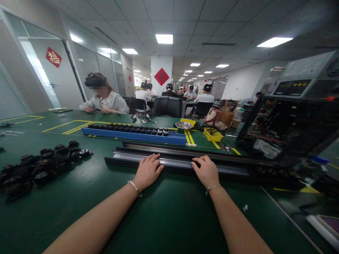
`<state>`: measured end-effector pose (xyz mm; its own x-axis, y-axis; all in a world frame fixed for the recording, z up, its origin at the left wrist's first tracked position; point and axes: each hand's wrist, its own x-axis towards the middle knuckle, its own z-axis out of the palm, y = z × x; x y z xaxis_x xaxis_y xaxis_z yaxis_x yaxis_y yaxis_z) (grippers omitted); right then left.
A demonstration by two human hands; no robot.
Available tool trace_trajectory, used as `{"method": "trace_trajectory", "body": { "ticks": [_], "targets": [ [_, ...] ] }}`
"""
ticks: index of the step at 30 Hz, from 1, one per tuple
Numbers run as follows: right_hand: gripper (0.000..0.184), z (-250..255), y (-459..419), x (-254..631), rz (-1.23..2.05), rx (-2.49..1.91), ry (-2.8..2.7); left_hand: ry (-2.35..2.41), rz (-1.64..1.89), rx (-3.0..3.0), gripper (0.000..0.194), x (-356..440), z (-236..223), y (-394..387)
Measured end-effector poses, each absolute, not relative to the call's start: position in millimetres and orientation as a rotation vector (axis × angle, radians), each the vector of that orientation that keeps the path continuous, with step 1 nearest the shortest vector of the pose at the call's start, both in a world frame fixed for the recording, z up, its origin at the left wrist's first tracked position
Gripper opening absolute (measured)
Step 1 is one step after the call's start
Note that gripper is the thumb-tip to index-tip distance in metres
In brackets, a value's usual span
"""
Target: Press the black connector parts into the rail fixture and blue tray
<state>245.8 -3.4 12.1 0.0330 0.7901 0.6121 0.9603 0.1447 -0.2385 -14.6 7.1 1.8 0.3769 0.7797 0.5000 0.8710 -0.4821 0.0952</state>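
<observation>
Two long black channel-shaped rails lie side by side across the green table in front of me. On the near rail (176,164), with its shiny grey inner strip, rests my left hand (149,171), its fingers stretched out and flat. My right hand (207,171) touches the same rail farther right, fingers bent loosely over its edge and apart from the thumb. Neither hand is wrapped round anything. Just behind runs the far rail (164,149). The right ends of both rails run into a dark area beside an open computer case (261,130).
Small black parts (50,162) are heaped at left. A long blue tray (132,138) of similar parts stands behind the rails. Beyond are a metal bowl (184,125), a yellow bin (213,135) and bags (225,114). A person (104,98) sits across the table.
</observation>
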Motion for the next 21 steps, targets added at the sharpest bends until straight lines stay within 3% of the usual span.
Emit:
{"method": "trace_trajectory", "body": {
  "ticks": [21],
  "targets": [
    [0.025,11.5,-3.5,236.9,-0.274,-1.638,-1.803,-1.484,-0.691,-2.445,0.033,-14.8,3.3,6.7]
  ]
}}
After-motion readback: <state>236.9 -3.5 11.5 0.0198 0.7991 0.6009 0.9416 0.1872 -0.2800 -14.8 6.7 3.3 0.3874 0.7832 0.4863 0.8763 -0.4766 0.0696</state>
